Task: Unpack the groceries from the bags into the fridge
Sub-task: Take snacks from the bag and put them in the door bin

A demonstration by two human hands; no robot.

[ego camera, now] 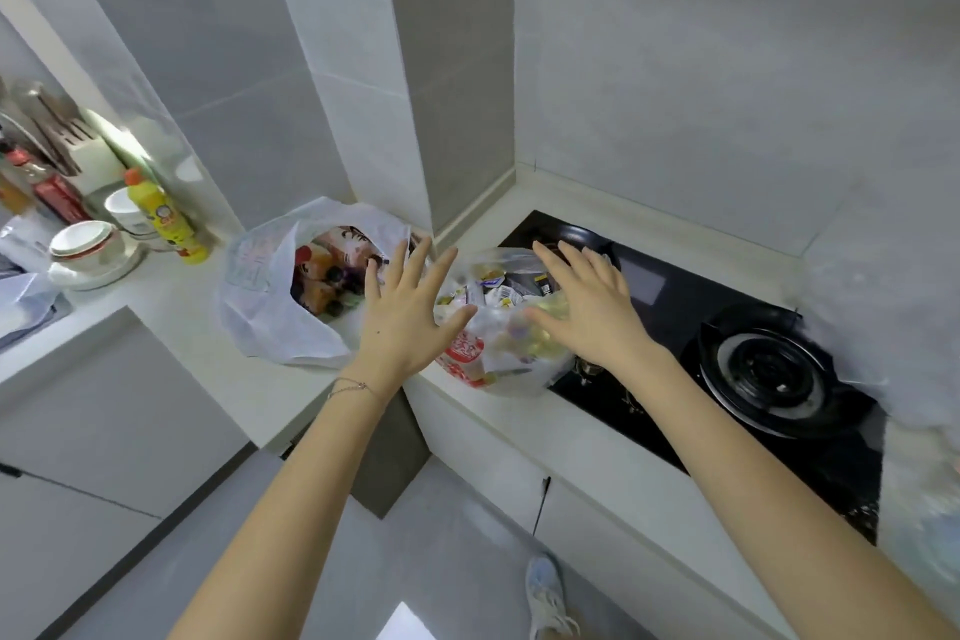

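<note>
Both arms were out, left hand [402, 314] and right hand [589, 307] flat with fingers spread, holding nothing, over the clear bag [519, 369] of groceries at the table [171, 307] corner, beside the stove [769, 369]. Just left sat the white bag [270, 307], mouth open, packets showing. A yellow bottle [174, 224] stood farther back.

The spread left hand [400, 317] and right hand [587, 312] cover part of the clear plastic grocery bag [498, 359], whose packets are smeared, with print too small to read. The crumpled white plastic bag [270, 317] beside it hides all but a few colourful packets at its mouth. A blurred, pale translucent shape [883, 286] at the right edge cannot be identified, and a light sneaker [548, 598] runs off the bottom edge.
</note>
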